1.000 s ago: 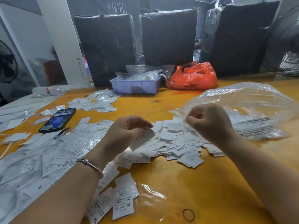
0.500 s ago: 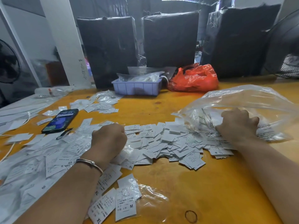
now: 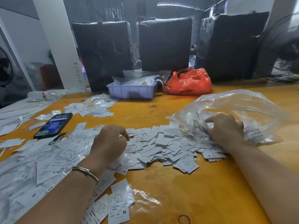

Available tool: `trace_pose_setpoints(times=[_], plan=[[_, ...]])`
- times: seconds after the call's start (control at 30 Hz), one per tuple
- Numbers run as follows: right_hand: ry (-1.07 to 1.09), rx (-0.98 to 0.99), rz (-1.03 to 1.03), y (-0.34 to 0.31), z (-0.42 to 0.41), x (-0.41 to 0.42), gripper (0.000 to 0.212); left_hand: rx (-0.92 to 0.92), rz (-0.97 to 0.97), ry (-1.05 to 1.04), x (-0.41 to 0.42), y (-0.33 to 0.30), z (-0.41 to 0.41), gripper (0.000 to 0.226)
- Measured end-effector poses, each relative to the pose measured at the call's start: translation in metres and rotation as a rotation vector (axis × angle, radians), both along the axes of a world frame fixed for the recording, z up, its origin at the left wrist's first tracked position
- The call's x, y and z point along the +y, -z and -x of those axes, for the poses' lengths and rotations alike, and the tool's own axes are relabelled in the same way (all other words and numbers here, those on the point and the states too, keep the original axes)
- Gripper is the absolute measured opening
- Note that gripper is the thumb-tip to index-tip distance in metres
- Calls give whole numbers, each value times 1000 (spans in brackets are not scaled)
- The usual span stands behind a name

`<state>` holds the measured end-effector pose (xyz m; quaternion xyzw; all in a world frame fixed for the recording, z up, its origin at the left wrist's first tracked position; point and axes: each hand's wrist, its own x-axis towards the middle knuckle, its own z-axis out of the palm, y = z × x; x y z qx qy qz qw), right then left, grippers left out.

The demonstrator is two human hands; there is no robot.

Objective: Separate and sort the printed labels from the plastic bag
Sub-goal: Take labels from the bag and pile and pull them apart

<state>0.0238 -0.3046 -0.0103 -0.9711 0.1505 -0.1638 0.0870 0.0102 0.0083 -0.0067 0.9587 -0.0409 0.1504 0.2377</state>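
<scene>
Nearest edge: rubber band (image 3: 184, 219) loose on the orange bench (image 3: 194, 183), beside it a few labels marked M (image 3: 119, 209) on a flat clear sleeve. Left hand (image 3: 108, 143) knuckles up on the label pile (image 3: 161, 146) mid-bench, fingers curled down with the tips at the labels; whether that grip has a label pinched cannot tell. Bracelet (image 3: 85, 171) on left wrist. Right hand (image 3: 224, 128) resting on the mouth of the clear plastic bag (image 3: 234, 102), fingers bent, grip clutching the bag film and labels under it. Pile spilling from bag mouth toward left hand. More labels (image 3: 40, 160) spread wide on the left side, sizes XS, S, XL readable. Phone (image 3: 53, 125) face up, screen lit, left of the pile. Further back: small label heap (image 3: 95, 109), lilac tray (image 3: 131, 91) stuffed with clear bags, red plastic bag (image 3: 189, 83) just beside it. Behind, three black wrapped bundles (image 3: 163, 44) upright; fan (image 3: 281, 50) far right.
</scene>
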Motion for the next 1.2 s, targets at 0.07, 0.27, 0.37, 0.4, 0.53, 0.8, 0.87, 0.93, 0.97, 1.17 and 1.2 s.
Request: trace_pose_setpoints(times=[0.07, 0.27, 0.37, 0.4, 0.53, 0.8, 0.87, 0.93, 0.97, 1.17, 1.2], plan=[[13, -10, 6, -1, 0, 0, 12, -2, 32, 56, -2, 1, 1, 30], [7, -196, -22, -1, -1, 1, 12, 14, 131, 242, -5, 2, 7, 27], [-29, -407, -107, -3, 0, 3, 8, 5, 144, 252, -5, 3, 6, 27], [-41, -464, -147, -4, 1, 5, 8, 1, 145, 250, -5, 3, 6, 27], [-46, -510, -189, -7, 4, 13, 11, -6, 132, 254, -5, 2, 6, 28], [-308, -351, -679, -19, 18, 35, 19, -35, 112, 299, -8, 1, 8, 22], [-488, -306, -902, -22, 26, 49, 22, -38, 139, 333, -9, 1, 8, 10], [-662, -210, -1142, -21, 33, 62, 23, -5, 225, 394, -11, -1, 10, 15], [-720, -158, -1216, -19, 35, 69, 23, 28, 279, 431, -13, -3, 12, 28], [-868, -79, -1325, -10, 39, 88, 31, 196, 467, 563, -24, -12, 23, 54], [-876, -86, -1337, -10, 40, 89, 34, 198, 473, 561, -25, -12, 23, 49]])
